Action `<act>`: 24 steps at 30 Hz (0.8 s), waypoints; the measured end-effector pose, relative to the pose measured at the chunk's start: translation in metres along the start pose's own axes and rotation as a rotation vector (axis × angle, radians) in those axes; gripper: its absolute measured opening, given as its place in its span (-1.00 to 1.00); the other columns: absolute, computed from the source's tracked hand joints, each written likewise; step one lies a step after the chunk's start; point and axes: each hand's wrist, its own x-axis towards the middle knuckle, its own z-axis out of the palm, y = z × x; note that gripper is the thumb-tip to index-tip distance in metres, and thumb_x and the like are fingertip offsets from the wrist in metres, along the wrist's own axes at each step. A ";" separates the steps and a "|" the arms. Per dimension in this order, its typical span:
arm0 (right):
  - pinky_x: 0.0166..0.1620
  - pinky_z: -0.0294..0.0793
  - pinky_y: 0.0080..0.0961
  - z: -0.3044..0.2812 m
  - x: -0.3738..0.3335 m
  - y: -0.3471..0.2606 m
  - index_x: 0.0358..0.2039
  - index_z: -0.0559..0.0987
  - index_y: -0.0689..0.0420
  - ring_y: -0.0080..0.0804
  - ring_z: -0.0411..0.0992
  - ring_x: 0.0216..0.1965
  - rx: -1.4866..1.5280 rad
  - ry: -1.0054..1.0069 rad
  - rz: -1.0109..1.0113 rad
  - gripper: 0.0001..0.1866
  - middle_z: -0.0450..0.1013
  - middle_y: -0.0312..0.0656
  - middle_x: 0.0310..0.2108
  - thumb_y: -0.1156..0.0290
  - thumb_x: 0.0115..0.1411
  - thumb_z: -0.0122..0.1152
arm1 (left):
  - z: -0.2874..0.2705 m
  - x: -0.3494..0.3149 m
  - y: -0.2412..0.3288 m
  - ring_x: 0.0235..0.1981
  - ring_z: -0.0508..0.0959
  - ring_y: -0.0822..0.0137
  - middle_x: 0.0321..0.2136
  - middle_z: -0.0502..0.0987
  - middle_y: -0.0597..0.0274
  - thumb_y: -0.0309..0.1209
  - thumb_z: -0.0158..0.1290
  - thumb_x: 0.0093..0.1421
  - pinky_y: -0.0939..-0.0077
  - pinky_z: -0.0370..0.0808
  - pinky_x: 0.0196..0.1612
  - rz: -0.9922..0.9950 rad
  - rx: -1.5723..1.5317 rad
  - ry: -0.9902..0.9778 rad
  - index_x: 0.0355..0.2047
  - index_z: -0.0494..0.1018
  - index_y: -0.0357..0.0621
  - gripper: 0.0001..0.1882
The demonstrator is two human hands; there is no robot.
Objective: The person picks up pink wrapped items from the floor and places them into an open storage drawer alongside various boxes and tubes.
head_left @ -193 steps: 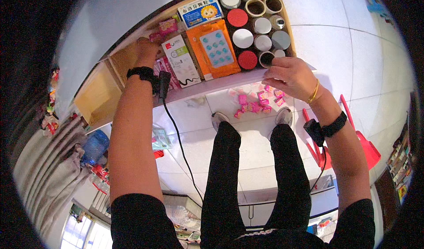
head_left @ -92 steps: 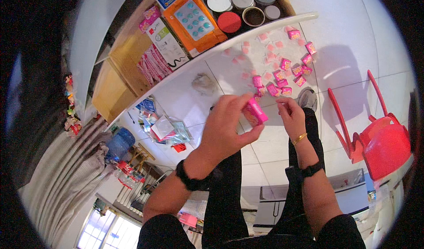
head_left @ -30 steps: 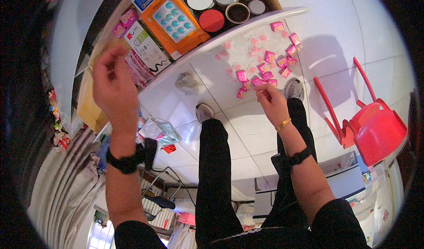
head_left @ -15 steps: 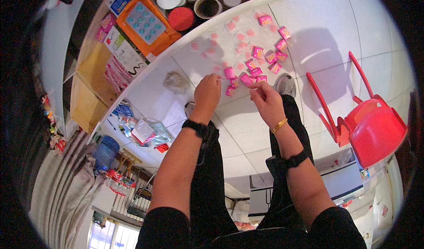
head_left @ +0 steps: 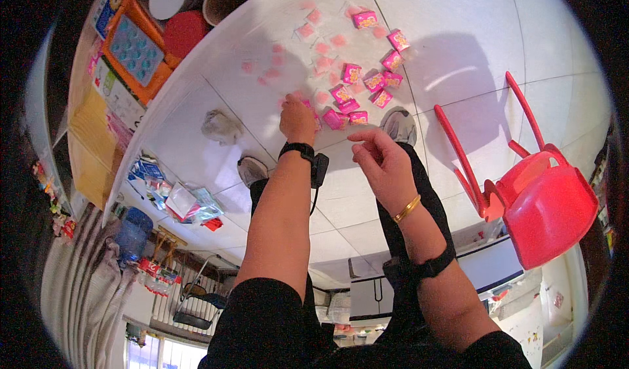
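Over the tiled floor, my left hand point(head_left: 298, 121) is closed with fingertips bent down beside small pink packets. It partly covers the leftmost ones, and whatever its fingers hold is hidden. Several other pink packets point(head_left: 352, 73) lie loosely scattered ahead and to the right. Small clear wrappers with pale pink pieces point(head_left: 323, 63) are spread to their left and beyond. My right hand point(head_left: 386, 169) hovers nearer to me, thumb and forefinger apart, with nothing visible between them.
A red chair point(head_left: 550, 205) stands at the right. At the upper left, an open drawer point(head_left: 216, 48) holds tins, boxes and an orange tray point(head_left: 141, 48). A crumpled whitish clump point(head_left: 221, 128) and a pile of packaging point(head_left: 177, 195) lie left. My shoes point(head_left: 400, 127) flank the packets.
The view has shifted, so the drawer and packets appear farther left. My left hand has moved over to the leftmost packets. The right hand's thumb and forefinger are farther apart.
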 end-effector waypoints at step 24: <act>-0.14 0.67 -0.36 0.032 -0.025 -0.028 0.19 0.78 0.08 -0.38 0.68 -0.29 -0.065 0.046 -0.073 -0.75 0.73 -0.13 -0.28 0.36 0.57 0.45 | -0.268 -0.152 -0.012 0.20 0.69 0.08 0.25 0.54 -0.02 -0.38 0.57 0.31 0.19 0.78 0.28 0.656 -0.545 -0.035 0.44 0.60 -0.13 -0.29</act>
